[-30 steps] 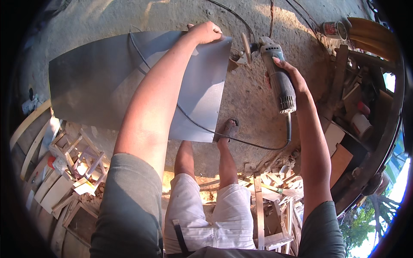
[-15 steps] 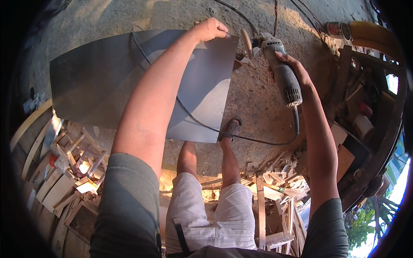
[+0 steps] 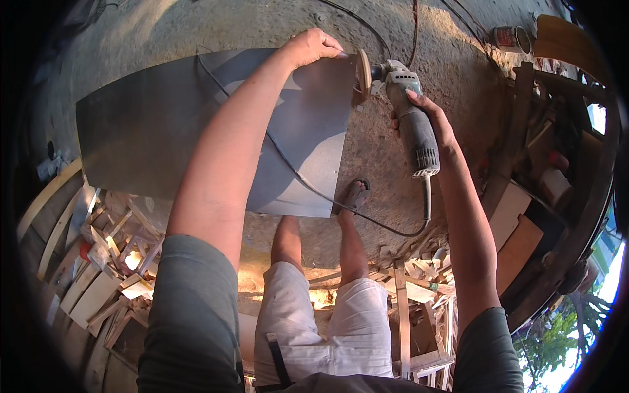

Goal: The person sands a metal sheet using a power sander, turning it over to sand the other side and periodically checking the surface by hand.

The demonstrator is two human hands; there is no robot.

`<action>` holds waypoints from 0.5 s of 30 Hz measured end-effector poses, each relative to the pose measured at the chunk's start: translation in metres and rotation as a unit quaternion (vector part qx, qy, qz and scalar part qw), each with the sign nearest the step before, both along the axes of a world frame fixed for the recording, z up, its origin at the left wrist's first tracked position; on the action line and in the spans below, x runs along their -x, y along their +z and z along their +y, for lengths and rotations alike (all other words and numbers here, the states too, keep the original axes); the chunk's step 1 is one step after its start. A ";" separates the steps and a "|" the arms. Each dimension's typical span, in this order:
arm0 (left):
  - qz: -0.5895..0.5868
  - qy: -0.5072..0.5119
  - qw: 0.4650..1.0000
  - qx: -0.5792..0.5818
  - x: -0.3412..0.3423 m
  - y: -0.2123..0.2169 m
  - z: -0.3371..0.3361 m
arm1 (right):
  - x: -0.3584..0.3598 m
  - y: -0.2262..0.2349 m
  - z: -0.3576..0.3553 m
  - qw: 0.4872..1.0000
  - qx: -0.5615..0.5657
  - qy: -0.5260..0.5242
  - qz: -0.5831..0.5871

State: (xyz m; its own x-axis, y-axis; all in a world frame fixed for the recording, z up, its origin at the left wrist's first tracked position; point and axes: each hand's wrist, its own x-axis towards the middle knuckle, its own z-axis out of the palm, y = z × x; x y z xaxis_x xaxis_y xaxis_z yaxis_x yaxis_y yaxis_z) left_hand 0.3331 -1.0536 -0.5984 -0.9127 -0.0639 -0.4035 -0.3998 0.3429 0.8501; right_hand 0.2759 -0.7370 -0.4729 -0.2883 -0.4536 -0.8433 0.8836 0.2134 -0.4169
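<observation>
A large dark grey sheet panel (image 3: pixel 151 124) with a smooth face spans the middle and left of the view. My left hand (image 3: pixel 313 48) is closed on its far edge, near the far right corner. In my right hand (image 3: pixel 426 118) is an angle grinder (image 3: pixel 418 134) with a grey head and a dark body, gripped round the body. Its round tan sanding disc (image 3: pixel 363 72) stands at the panel's right edge, close to my left fingers; whether it touches I cannot tell. The grinder's black cord (image 3: pixel 288 164) loops down and runs across the panel.
Wood offcuts (image 3: pixel 131 262) are heaped at the left, with more scraps (image 3: pixel 419 281) behind my legs. A tin can (image 3: pixel 511 39) lies at the far right near a wooden frame (image 3: pixel 517 131). Cables (image 3: pixel 367 26) trail over the rough ground. My sandalled foot (image 3: pixel 356 194) is by the panel's near right corner.
My right hand has brought the grinder left and slightly nearer, so its disc now meets or overlaps the panel's right edge in view. The left hand keeps its grip, shifted slightly left.
</observation>
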 end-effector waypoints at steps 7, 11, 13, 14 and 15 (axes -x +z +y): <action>-0.003 -0.008 0.999 -0.032 0.001 0.010 0.000 | -0.053 -0.009 0.016 0.997 0.030 -0.069 -0.034; -0.007 0.011 0.998 -0.059 0.001 0.008 0.004 | -0.087 -0.005 0.030 0.993 0.034 -0.097 -0.064; -0.035 0.007 0.996 -0.077 0.003 0.010 0.005 | -0.102 -0.004 0.042 0.990 0.031 -0.090 -0.100; -0.051 0.007 0.995 -0.082 0.001 0.007 -0.001 | -0.113 -0.005 0.046 0.989 0.030 -0.102 -0.105; -0.091 0.017 0.988 -0.120 -0.001 -0.005 -0.012 | -0.126 -0.004 0.047 0.987 0.028 -0.113 -0.110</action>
